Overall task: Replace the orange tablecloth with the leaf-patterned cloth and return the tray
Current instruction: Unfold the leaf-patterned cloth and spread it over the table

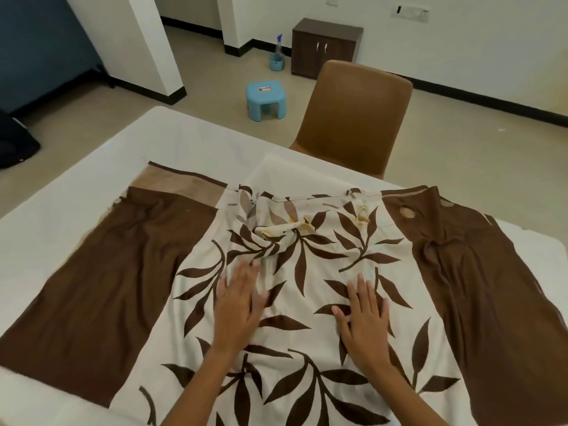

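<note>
The leaf-patterned cloth (310, 259), cream with brown leaves and wide brown side bands, lies spread over the white table (76, 186). It is bunched and wrinkled near its far middle. My left hand (239, 299) lies flat on the cloth with fingers straight, slightly blurred. My right hand (364, 315) presses flat on the cloth beside it, fingers spread. No orange tablecloth and no tray are in view.
A brown chair (353, 118) stands at the table's far edge. Behind it on the floor are a small blue stool (264, 99), a spray bottle (278, 55) and a dark cabinet (325, 46). A black object (15, 142) sits at the left.
</note>
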{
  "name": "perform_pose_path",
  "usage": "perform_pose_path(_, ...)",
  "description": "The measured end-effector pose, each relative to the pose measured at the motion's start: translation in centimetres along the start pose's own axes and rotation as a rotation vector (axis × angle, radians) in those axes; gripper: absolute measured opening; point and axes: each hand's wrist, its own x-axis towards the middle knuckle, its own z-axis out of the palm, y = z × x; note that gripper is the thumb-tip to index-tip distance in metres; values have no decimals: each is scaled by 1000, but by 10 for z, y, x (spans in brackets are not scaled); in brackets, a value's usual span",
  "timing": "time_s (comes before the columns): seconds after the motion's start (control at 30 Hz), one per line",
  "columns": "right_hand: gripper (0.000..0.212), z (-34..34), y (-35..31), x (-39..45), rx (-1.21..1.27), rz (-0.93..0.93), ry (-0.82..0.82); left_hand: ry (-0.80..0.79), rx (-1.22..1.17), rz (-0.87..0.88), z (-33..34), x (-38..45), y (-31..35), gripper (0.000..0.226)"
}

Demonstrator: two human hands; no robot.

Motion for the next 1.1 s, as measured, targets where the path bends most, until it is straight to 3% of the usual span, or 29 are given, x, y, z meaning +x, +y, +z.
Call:
perform_pose_path(0.1,64,10,-34,0,13,-98,-27,96,76,-218,-27,2,-48,63)
perform_pose_path(0.23,64,31,-57,-5,-69,-166,-102,-26,175,-338,-37,-18,-110,75)
perform_pose_path(0.33,65,35,-54,-6,-101,-178,-100,-26,175,-349,-37,-31,-122,75)
perform_pose_path(0.57,64,34,-51,-5,-111,-193,-88,62,180,-561,-40,-56,-122,87)
perform_pose_path(0.7,64,36,-53,-4,-122,-191,-73,61,181,-526,-44,-51,-112,82)
perform_pose_path(0.87,69,37,-74,-10,-114,-125,-35,-98,152,-199,-31,-52,-94,68)
perform_pose_path(1.1,70,45,-90,-14,-158,-174,-56,-97,177,-201,-26,-54,-97,69)
